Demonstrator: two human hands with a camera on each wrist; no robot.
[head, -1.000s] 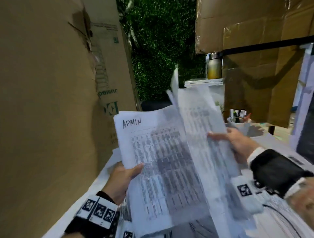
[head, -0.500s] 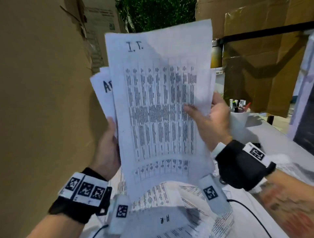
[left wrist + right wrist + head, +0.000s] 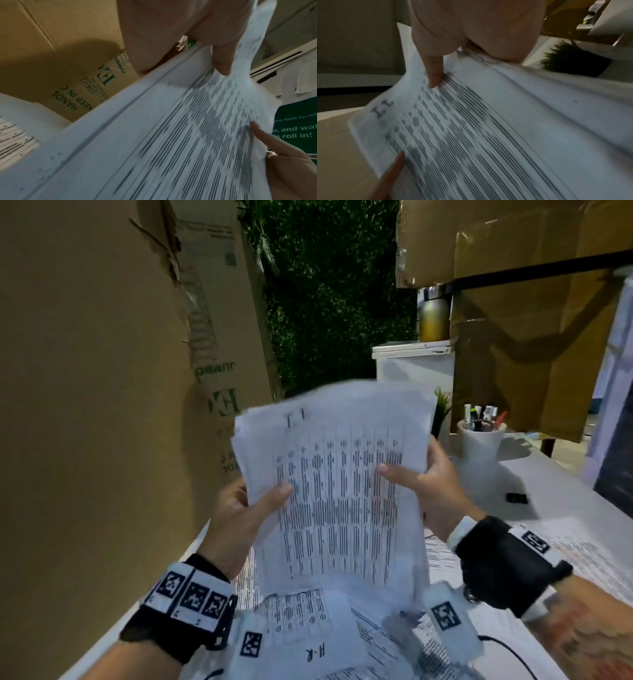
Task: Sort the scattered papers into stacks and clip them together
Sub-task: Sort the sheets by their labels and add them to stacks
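Note:
I hold a sheaf of printed sheets (image 3: 342,491) upright above the table, the front one headed "I.T." in handwriting. My left hand (image 3: 246,508) grips its left edge, thumb on the front. My right hand (image 3: 421,481) grips the right edge, thumb across the print. In the left wrist view the paper stack (image 3: 171,135) runs under my left thumb (image 3: 221,59). The right wrist view shows the "I.T." sheet (image 3: 471,128) pinched by my right thumb (image 3: 433,73). Loose printed papers (image 3: 308,628) lie on the table below, one marked "H.R". A small black binder clip (image 3: 516,497) rests on the table at right.
A tall cardboard box (image 3: 102,405) walls off the left side. More cardboard (image 3: 513,302) hangs at the upper right. A white cup of pens (image 3: 481,440) stands on the white table (image 3: 565,508), near a small plant (image 3: 442,405). A black cable (image 3: 507,648) trails by my right wrist.
The "I.T." sheet was laid over the "ADMIN" sheet. The gathered sheaf has since dropped from high in view to lower, and my left thumb now sits on its front.

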